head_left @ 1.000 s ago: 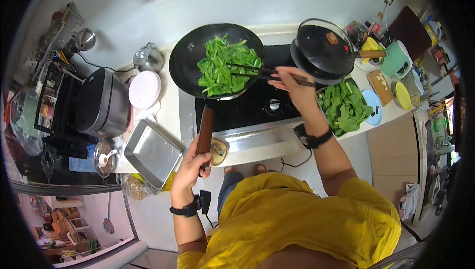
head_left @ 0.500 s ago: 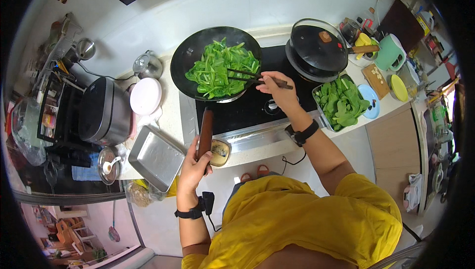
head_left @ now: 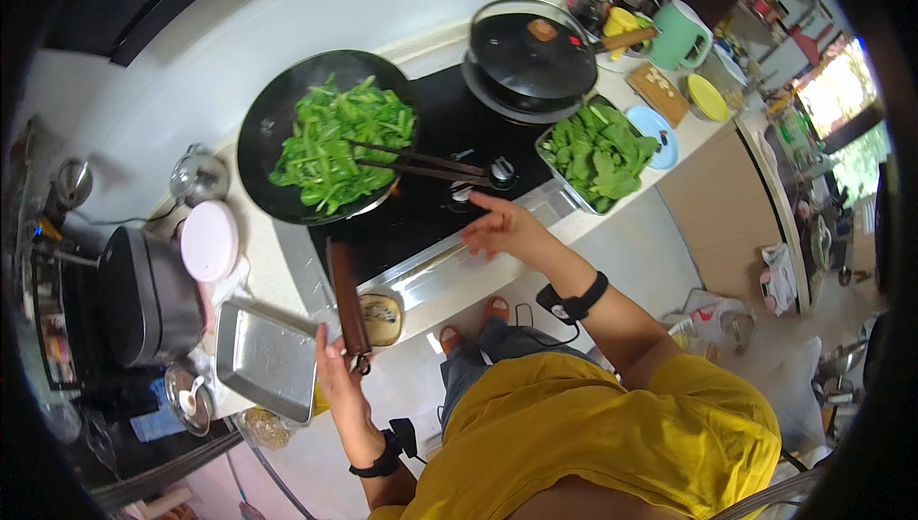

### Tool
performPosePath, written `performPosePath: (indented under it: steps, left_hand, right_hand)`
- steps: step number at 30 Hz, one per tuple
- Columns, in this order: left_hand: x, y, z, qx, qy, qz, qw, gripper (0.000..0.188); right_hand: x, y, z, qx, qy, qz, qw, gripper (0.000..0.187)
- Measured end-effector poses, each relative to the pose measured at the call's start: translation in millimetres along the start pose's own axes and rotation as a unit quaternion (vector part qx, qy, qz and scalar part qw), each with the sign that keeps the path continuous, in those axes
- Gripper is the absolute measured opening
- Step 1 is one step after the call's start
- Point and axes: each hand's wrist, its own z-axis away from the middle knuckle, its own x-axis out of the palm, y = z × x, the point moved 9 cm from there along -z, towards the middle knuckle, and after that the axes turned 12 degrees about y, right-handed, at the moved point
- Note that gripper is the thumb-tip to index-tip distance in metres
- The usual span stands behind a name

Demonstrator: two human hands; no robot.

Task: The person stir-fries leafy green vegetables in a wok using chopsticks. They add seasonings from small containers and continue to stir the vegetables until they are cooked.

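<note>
Chopped leafy greens (head_left: 349, 142) fill the black wok (head_left: 263, 104) on the left burner. A pair of dark chopsticks (head_left: 435, 169) rests across the wok's rim, tips in the greens, thick ends over the stove near its knobs. My right hand (head_left: 507, 231) is off them, fingers apart, just in front of a stove knob (head_left: 462, 192). Beside the end of the wok's brown handle (head_left: 348, 300) is my left hand (head_left: 344, 391), fingers loosened and stretched along it; whether it still touches is hard to see.
A lidded black pan (head_left: 535, 66) stands on the right burner. Nearby are a container of whole green leaves (head_left: 601, 152), a blue lid (head_left: 654, 137) and a cutting board (head_left: 660, 94). On the left lie a metal tray (head_left: 266, 362), a pink lid (head_left: 209, 241) and a rice cooker (head_left: 153, 290).
My right hand has let go of the chopsticks and drawn back toward the stove's front edge. My left hand has loosened from the wok handle. The view has turned and shifted right.
</note>
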Motion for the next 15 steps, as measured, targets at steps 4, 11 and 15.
performPosePath:
  steps: [4,11,15]
  left_hand:
    - [2,60,34,0.302,0.172,-0.264,0.9,0.045]
    - [174,61,124,0.501,0.008,-0.177,0.847,0.021]
    - [361,-16,201,0.48,-0.231,-0.213,0.819,0.024]
  right_hand:
    - [-58,-1,53,0.053,-0.019,0.114,0.992,0.049]
    - [-244,-67,124,-0.068,0.139,0.113,0.982,0.019]
    - [-385,-89,174,-0.131,0.251,0.103,0.954,0.017]
